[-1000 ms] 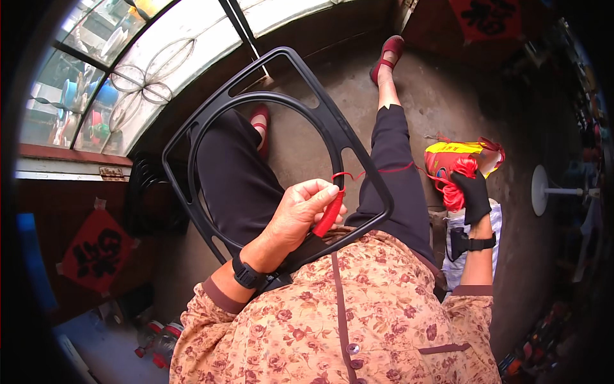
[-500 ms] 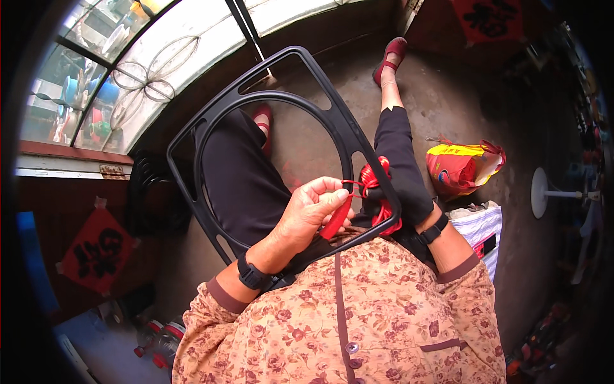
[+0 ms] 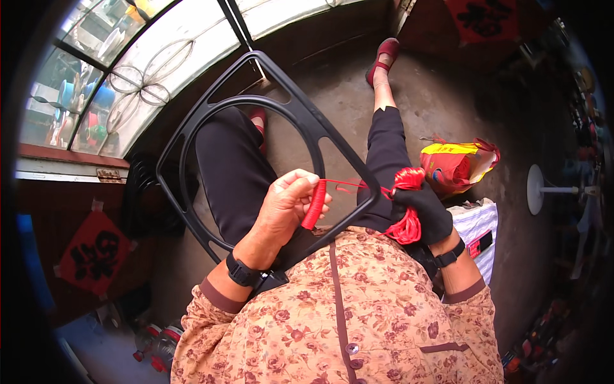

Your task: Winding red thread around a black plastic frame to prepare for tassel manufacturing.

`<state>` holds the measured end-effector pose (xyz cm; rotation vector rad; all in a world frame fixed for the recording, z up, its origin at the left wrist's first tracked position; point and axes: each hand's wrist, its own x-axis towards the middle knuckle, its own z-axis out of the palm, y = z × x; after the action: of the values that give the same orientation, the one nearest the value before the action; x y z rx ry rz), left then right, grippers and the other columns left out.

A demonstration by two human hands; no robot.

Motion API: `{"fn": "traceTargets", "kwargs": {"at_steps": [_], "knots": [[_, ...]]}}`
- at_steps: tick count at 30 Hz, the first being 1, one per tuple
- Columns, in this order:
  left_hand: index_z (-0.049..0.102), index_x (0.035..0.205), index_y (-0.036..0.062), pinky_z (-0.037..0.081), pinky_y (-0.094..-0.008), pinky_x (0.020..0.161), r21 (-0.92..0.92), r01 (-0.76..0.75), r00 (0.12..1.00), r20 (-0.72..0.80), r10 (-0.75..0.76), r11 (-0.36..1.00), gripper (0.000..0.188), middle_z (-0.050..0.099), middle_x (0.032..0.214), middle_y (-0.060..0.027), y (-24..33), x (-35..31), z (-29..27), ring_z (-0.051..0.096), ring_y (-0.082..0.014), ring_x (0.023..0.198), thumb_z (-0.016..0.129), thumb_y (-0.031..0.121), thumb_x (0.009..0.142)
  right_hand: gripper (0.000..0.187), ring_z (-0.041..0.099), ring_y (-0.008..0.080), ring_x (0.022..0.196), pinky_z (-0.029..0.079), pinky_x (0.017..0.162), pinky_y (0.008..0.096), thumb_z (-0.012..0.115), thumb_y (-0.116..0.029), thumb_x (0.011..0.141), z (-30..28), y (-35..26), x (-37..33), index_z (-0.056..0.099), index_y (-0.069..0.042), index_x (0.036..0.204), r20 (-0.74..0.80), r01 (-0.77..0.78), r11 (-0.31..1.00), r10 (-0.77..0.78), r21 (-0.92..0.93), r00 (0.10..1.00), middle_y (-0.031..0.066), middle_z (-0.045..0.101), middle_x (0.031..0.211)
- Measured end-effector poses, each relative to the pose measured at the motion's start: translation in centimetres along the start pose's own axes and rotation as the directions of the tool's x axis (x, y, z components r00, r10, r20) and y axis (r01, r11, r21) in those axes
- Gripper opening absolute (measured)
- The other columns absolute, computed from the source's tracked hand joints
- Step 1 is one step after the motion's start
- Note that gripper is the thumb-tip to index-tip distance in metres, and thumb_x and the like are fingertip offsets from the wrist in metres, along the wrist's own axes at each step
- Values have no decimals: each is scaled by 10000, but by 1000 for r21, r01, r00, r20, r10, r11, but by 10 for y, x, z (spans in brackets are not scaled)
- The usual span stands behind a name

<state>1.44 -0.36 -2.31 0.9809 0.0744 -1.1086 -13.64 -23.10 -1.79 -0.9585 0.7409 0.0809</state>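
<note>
A black frame point(image 3: 350, 152) with rounded corners and a round inner ring lies tilted across my lap. Red cord point(image 3: 313, 208) is wound in tight turns around a short length of that inner ring. My left hand point(image 3: 286, 203) is bare and closed, thumb and fingers pinching the ring at the top of those turns. A thin red strand runs rightward from there across the frame's outer bar. It leads to a loose hank of red cord point(image 3: 407, 225) gripped in my right hand point(image 3: 430, 208), which wears a black glove and is out past the frame's right side.
Right of my leg, a red and yellow bag point(image 3: 455, 168) stands on the floor, with a white striped sack point(image 3: 476, 233) nearer me. A white round-based stand point(image 3: 536, 191) is farther right. Plastic bottles point(image 3: 165, 342) sit low at left. A barred window point(image 3: 141, 83) fills the upper left.
My right hand has drawn the hank rightward out of the frame's corner, straightening the strand. My left hand and the frame have shifted a little left, showing more of the wound cord.
</note>
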Motion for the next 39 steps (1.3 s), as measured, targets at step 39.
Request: {"fn": "traceTargets", "kwargs": {"at_steps": [39], "knots": [[431,1311,8,399,-254,572,708,-537,843,471,261,459,457,508,587,-47,-1,4,37,479,-110,540,575,-4,878,776,596,217,1051,486,906,331,815,-166,698,30,-18,-27,412,-21,1345,248,475,463,-469,-748,848,156,572,1184]]}}
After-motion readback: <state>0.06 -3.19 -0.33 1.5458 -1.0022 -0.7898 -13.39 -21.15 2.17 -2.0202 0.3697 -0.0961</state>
